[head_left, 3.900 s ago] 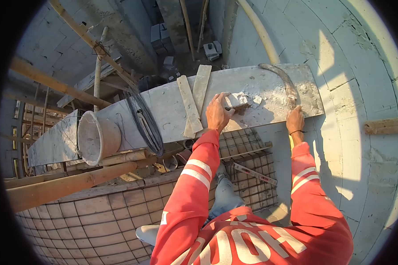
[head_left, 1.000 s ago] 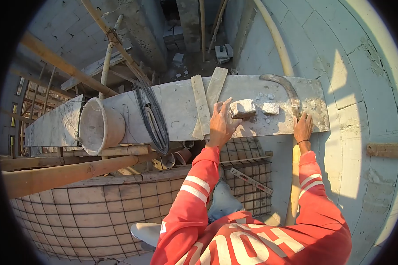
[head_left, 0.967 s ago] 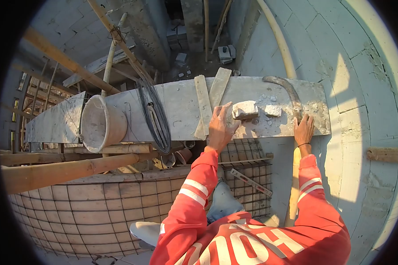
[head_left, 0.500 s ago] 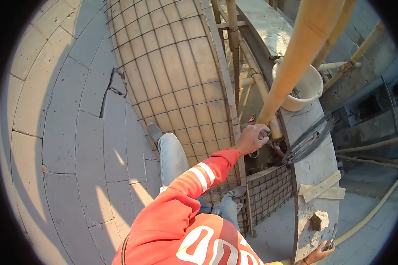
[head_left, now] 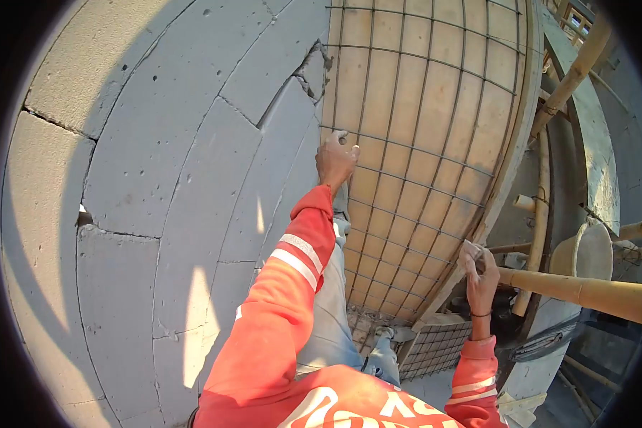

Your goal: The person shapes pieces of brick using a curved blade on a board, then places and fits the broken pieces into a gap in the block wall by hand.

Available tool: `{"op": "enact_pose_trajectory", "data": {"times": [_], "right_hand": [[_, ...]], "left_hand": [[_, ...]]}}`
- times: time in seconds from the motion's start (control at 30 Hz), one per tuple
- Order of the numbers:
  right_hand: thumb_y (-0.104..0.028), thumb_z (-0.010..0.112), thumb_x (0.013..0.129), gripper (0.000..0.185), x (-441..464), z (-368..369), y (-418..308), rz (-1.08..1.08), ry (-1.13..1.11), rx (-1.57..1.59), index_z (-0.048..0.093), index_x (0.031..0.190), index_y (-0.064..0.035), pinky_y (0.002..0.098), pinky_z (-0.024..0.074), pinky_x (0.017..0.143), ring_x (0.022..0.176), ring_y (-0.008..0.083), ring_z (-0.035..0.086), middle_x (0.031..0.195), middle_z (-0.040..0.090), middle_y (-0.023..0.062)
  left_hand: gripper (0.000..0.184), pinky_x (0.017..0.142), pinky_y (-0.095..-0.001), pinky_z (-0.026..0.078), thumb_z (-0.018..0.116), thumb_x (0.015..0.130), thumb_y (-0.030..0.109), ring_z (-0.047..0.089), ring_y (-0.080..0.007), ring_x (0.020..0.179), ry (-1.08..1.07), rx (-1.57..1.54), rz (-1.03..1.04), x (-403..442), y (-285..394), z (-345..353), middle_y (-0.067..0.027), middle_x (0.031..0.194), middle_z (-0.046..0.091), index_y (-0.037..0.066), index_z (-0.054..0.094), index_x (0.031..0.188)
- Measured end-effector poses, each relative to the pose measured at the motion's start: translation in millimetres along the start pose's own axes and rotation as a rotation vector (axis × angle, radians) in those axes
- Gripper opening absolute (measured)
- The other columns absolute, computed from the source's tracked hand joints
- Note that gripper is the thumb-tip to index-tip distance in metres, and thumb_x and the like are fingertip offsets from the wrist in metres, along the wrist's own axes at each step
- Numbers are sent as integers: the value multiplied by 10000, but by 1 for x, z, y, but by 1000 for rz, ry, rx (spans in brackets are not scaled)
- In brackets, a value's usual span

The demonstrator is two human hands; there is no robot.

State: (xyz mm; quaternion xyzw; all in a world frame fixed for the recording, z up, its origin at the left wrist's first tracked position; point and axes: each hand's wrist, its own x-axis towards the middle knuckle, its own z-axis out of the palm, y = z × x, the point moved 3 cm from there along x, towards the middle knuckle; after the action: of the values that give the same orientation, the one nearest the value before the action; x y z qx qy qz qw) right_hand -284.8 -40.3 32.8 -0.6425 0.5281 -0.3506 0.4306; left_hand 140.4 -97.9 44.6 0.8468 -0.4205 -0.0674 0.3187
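My left hand (head_left: pixel 337 162) is closed, its fingers curled, at the left edge of the steel rebar mesh (head_left: pixel 422 55). Whatever the fingers hold, if anything, I cannot make out. The mesh lies over a tan board panel (head_left: pixel 392 93) beside the grey block wall (head_left: pixel 192 135). On the other side of the panel, my right hand (head_left: pixel 483 279) is closed around a pale, greyish lump (head_left: pixel 471 255), beside the wooden edge board (head_left: pixel 503 192). The lump's kind is unclear. Close to this hand runs a thick bamboo pole (head_left: pixel 578 291).
A whitish bucket (head_left: pixel 592 253) stands at the right beyond the pole. More bamboo poles (head_left: pixel 574 71) and a plank (head_left: pixel 592 135) form scaffolding there. A dark cable bundle (head_left: pixel 546 344) lies below. The block wall has a broken gap (head_left: pixel 312 71). My feet are near the panel's lower end.
My left hand has left the bamboo pole and moved left to the mesh's edge. My right hand has come up from the lower right to the edge board. The view has shifted toward the wall.
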Motion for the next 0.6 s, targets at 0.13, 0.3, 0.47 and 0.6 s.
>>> {"op": "enact_pose_trajectory", "data": {"times": [0.13, 0.3, 0.47, 0.6], "right_hand": [[-99, 689, 908, 314, 160, 127, -61, -160, -7, -146, 687, 1222, -110, 329, 551, 776, 899, 242, 686, 1081, 665, 128], [-77, 736, 839, 337, 335, 301, -109, -483, -78, 54, 720, 1176, -71, 332, 578, 855, 993, 240, 707, 1172, 657, 160], [-87, 786, 746, 428, 446, 425, -141, -603, -104, 169, 731, 1171, -99, 351, 572, 894, 1016, 300, 684, 1234, 606, 194], [-155, 801, 734, 465, 480, 465, -156, -732, -83, 129, 723, 1191, -128, 411, 510, 1010, 1165, 348, 607, 1269, 594, 210]], "left_hand": [[585, 882, -463, 538, 749, 787, 216, 669, -375, 1006, 47, 215, 89, 71, -24, -36, -175, 1351, 546, 5, 581, 1306], [782, 880, -480, 539, 765, 776, 210, 667, -428, 977, -13, 287, 120, 151, -46, -27, -221, 1501, 392, -32, 423, 1437], [932, 843, -466, 557, 789, 757, 198, 676, -450, 953, -74, 292, 97, 203, -63, -3, -253, 1589, 247, -88, 298, 1496], [997, 790, -469, 572, 786, 753, 159, 686, -458, 903, -35, 276, 107, 220, -68, 12, -298, 1589, 203, -114, 201, 1513]]}}
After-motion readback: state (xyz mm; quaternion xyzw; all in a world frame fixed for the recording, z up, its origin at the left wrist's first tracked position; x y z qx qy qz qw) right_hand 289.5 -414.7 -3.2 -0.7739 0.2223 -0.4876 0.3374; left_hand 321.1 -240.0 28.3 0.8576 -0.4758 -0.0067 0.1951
